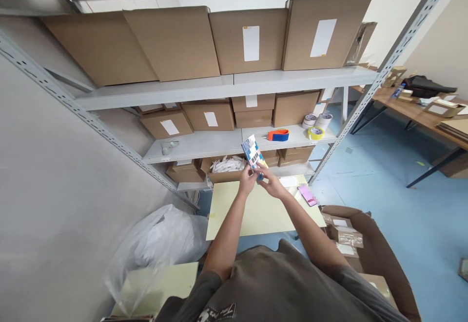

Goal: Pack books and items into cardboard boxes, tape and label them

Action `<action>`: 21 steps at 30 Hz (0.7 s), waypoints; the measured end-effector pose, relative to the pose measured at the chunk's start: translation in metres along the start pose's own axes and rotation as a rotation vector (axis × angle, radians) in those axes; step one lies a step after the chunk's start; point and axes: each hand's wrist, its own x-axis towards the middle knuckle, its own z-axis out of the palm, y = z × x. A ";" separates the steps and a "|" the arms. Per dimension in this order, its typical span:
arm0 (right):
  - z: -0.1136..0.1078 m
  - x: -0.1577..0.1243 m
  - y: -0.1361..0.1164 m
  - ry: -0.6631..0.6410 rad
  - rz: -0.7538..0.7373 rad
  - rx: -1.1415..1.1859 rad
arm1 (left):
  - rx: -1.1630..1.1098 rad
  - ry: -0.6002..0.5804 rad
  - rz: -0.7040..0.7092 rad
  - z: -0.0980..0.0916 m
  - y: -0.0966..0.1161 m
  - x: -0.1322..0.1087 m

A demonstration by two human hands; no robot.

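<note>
A small blue, white and yellow printed pack [253, 150] with dark lettering is held up, tilted, above the pale yellow table [234, 214]. Whether it is a box or a booklet I cannot tell. My left hand [248, 179] closes on its lower left side. On the lower right side, the fingers of my right hand [271, 182] grip it too, close to my left hand. A pink-purple phone-like object [307, 195] lies at the table's right edge, apart from both hands, near a white sheet [288, 181].
A metal rack [204, 145] with cardboard boxes stands ahead. Its middle shelf holds an orange-and-blue tape dispenser [278, 135] and tape rolls [315, 133]. To the right is an open carton [380, 249] of parcels; a plastic bag [168, 234] bulges at left.
</note>
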 end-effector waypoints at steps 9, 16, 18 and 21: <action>-0.062 -0.006 0.017 0.136 0.342 0.322 | -0.153 -0.111 -0.242 -0.046 0.014 -0.005; -0.074 -0.023 0.023 0.159 0.462 0.405 | -0.073 -0.206 -0.324 -0.050 -0.006 -0.015; -0.079 -0.027 0.030 0.129 0.477 0.381 | -0.060 -0.196 -0.342 -0.055 -0.017 -0.019; -0.086 -0.032 0.050 0.040 0.520 0.371 | -0.023 -0.129 -0.384 -0.065 -0.041 -0.025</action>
